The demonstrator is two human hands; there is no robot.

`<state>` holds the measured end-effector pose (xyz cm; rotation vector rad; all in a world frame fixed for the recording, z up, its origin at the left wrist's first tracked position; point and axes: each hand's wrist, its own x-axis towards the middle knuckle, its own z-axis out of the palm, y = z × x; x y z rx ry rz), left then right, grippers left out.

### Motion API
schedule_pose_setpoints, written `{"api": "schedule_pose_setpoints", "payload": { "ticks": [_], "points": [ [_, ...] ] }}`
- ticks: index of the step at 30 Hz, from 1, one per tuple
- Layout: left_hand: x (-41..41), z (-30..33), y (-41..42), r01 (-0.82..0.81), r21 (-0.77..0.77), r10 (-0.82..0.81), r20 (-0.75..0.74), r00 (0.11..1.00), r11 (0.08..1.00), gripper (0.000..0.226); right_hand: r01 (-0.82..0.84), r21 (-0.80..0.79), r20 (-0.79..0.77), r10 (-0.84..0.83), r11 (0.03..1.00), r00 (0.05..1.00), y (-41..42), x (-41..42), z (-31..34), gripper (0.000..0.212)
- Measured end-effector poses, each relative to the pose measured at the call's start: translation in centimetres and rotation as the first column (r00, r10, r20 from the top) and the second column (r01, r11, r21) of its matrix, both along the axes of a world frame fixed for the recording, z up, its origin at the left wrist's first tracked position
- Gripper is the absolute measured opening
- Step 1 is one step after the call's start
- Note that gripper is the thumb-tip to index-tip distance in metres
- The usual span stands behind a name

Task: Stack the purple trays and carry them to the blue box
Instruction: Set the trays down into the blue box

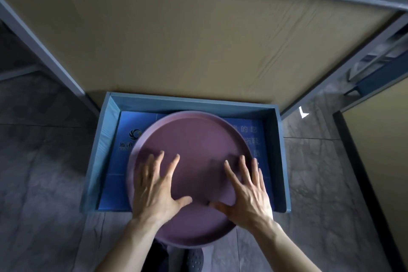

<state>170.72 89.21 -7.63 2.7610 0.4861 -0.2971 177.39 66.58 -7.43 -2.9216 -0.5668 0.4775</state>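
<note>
Both hands lay flat, fingers spread, gripping nothing: left hand (157,190), right hand (247,192), pressing on the purple tray (194,146). It sat tilted over the blue box (106,139), near rim overhanging the front wall. Placing step; next likely pushing it forward to seat flat. Box stood on grey tiled floor (44,161), under a tan board (176,40).

Both bare forearms reach forward from the bottom edge. The left hand (155,185) lies palm down with fingers (174,162) spread and thumb pointing inward. The right hand (247,192) mirrors it, palm down, fingers splayed, thumb angled toward the left thumb, the two apart.
</note>
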Motion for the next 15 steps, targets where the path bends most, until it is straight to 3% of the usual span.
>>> {"api": "schedule_pose_setpoints", "payload": {
  "ticks": [3,6,15],
  "points": [
    [-0.1,-0.4,-0.4,0.051,-0.037,-0.054,-0.073,0.996,0.998,0.13,-0.093,-0.03,0.002,0.093,0.995,0.996,0.5,0.2,0.3,0.117],
    [-0.2,-0.4,-0.4,0.092,-0.008,-0.092,-0.141,0.986,0.996,0.138,-0.101,0.023,-0.089,0.103,0.995,0.991,1.3,0.3,0.1,0.126],
    [0.0,-0.7,-0.6,0.104,0.024,-0.099,-0.151,0.984,0.994,0.139,-0.085,0.018,-0.114,0.086,0.996,0.99,1.7,0.3,-0.5,0.132]
  ]
}}
